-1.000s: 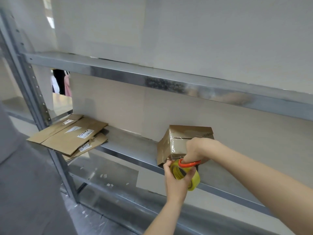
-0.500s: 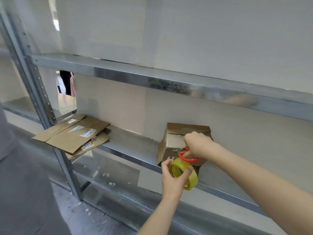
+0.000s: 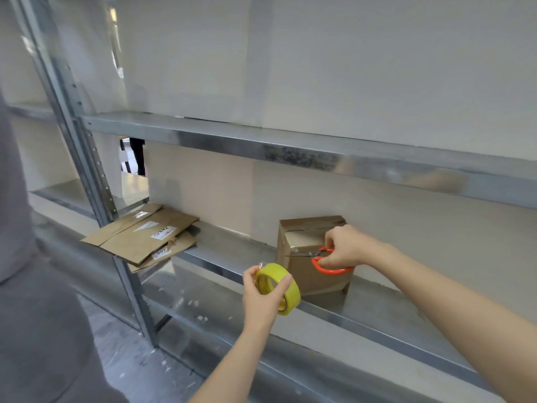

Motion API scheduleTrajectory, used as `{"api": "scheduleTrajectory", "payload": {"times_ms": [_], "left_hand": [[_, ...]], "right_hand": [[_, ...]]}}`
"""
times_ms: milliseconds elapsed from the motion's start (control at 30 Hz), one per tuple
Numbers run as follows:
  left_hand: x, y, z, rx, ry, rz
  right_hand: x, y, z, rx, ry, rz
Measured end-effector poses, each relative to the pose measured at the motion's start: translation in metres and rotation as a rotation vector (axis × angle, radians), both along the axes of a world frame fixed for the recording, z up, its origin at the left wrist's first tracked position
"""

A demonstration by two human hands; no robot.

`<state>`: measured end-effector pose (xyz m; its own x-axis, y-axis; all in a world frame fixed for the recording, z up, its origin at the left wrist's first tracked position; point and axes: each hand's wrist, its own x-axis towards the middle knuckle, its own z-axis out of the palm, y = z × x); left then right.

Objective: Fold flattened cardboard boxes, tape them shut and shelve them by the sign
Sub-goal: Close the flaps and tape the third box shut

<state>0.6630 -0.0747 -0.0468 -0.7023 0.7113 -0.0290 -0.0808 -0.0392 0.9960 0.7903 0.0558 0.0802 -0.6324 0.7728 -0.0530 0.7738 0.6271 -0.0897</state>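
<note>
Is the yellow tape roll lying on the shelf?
No, the left hand grips the yellow tape roll in front of the shelf, not resting on it.

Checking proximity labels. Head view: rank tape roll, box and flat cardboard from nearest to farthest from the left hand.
1. Tape roll: in the left hand's grip.
2. Box: just to its right, standing on the shelf.
3. Flat cardboard: far to the left, overhanging the shelf's front edge.
</note>
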Motion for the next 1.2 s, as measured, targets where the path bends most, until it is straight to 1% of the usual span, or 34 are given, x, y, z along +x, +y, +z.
{"api": "scheduleTrajectory", "payload": {"times_ms": [200,333,433,500,633,800,1033,1133,1200], "left_hand": [[-0.008,0.003,0.013,0.067,-0.022,0.061],[-0.019,0.009,0.029,0.132,-0.025,0.084],[-0.026,0.015,0.044,0.159,0.012,0.079],[-0.031,0.019,0.048,0.16,0.033,0.098],[-0.034,0.026,0.042,0.123,0.086,0.157],[-0.026,0.038,0.043,0.118,0.107,0.222],[-0.023,0.051,0.058,0.135,0.207,0.312],[-0.019,0.052,0.059,0.133,0.23,0.333],[-0.018,0.052,0.06,0.127,0.234,0.355]], "right_hand": [[0.012,0.0,-0.01,-0.037,-0.067,0.049],[0.022,0.006,-0.026,-0.015,-0.165,0.068],[0.032,0.012,-0.035,-0.042,-0.149,0.03],[0.046,0.017,-0.041,-0.054,-0.175,-0.019],[0.097,0.027,-0.056,-0.072,-0.234,-0.158],[0.156,0.043,-0.086,-0.099,-0.189,-0.338],[0.201,0.071,-0.136,-0.205,-0.092,-0.411],[0.212,0.083,-0.157,-0.194,-0.042,-0.405],[0.214,0.09,-0.162,-0.151,-0.016,-0.387]]}}
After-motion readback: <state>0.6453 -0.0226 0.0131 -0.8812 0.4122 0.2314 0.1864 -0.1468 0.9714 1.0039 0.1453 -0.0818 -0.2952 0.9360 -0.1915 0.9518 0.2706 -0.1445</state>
